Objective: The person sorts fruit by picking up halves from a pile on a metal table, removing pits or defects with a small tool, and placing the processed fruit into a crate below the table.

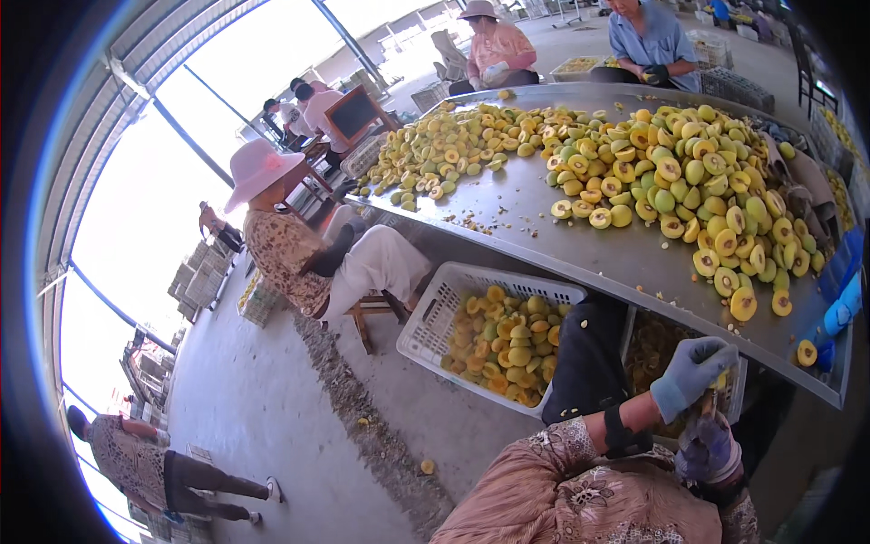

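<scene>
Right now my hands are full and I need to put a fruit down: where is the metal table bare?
Bare metal table lies between the left fruit heap and the right fruit heap, and along the near edge above the white crate. The far right side is crowded.

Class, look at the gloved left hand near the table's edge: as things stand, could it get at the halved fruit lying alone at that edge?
Probably yes. The left hand is beside the table edge, and nothing stands between it and the lone fruit half.

grey concrete floor (263, 408), bright windows (136, 218), long metal table (580, 245).
</scene>
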{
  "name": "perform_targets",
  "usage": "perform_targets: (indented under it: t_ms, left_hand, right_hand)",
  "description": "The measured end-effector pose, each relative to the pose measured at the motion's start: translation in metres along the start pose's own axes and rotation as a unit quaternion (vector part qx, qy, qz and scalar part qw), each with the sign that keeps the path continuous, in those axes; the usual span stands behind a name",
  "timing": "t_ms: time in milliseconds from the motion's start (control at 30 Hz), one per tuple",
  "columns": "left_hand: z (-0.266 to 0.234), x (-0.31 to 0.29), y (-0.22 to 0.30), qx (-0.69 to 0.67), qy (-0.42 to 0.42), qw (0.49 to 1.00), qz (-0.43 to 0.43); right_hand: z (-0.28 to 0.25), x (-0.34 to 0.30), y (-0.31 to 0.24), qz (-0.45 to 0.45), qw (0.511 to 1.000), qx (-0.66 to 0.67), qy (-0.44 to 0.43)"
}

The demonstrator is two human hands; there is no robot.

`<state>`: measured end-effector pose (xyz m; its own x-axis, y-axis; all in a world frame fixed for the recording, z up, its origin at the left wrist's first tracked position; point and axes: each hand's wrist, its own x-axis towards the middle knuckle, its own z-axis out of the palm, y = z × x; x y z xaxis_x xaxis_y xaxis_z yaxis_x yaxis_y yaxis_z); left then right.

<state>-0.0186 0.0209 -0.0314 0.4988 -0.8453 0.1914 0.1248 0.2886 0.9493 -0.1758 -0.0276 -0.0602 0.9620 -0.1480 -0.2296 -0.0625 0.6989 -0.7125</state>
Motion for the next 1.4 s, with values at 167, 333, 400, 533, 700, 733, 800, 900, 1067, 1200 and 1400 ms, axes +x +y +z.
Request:
perform_targets:
  t_ms: [167, 333, 400, 533, 700, 733, 800, 900, 1067, 1200, 1400]
  left_hand:
    - [-0.027, 0.002, 0.023, -0.152, -0.055, 0.972, -0.173]
    - [-0.009, 0.001, 0.010, -0.129, 0.059, 0.985, -0.094]
    - [-0.011, 0.005, 0.004, -0.049, 0.050, 0.996, -0.047]
    - [-0.016, 0.005, 0.001, -0.106, -0.089, 0.979, -0.150]
    - [-0.005, 0.005, -0.006, 0.038, 0.030, 0.998, 0.041]
    - [-0.012, 0.006, -0.006, 0.041, 0.030, 0.998, 0.042]
    - [-0.037, 0.008, -0.010, -0.127, 0.169, 0.977, -0.034]
    - [-0.111, 0.000, -0.022, 0.537, 0.196, 0.782, 0.247]
    - [-0.194, -0.006, 0.016, 0.246, 0.386, 0.882, -0.112]
    - [-0.159, 0.046, 0.031, 0.727, 0.287, 0.624, 0.005]
    - [-0.063, 0.141, -0.025, 0.758, 0.050, 0.649, 0.036]
  right_hand:
    - [0.020, 0.022, -0.026, 0.104, 0.992, -0.018, -0.067]
    - [0.003, 0.038, -0.026, 0.009, 0.964, -0.259, -0.057]
    - [-0.009, 0.036, -0.025, 0.012, 0.949, -0.313, -0.036]
    - [-0.018, 0.022, -0.021, 0.189, 0.972, 0.010, -0.140]
    - [-0.017, 0.024, -0.009, 0.199, 0.939, 0.207, -0.189]
    - [-0.018, 0.025, -0.008, 0.199, 0.938, 0.207, -0.193]
    - [-0.024, 0.022, -0.008, 0.148, 0.983, 0.085, -0.074]
    - [-0.091, 0.051, 0.054, -0.036, 0.906, -0.421, -0.027]
    - [-0.089, 0.040, 0.017, 0.189, 0.963, -0.157, 0.110]
    - [-0.100, 0.039, 0.021, 0.166, 0.971, -0.119, 0.126]
    - [-0.107, 0.020, 0.027, 0.037, 0.971, -0.211, 0.107]
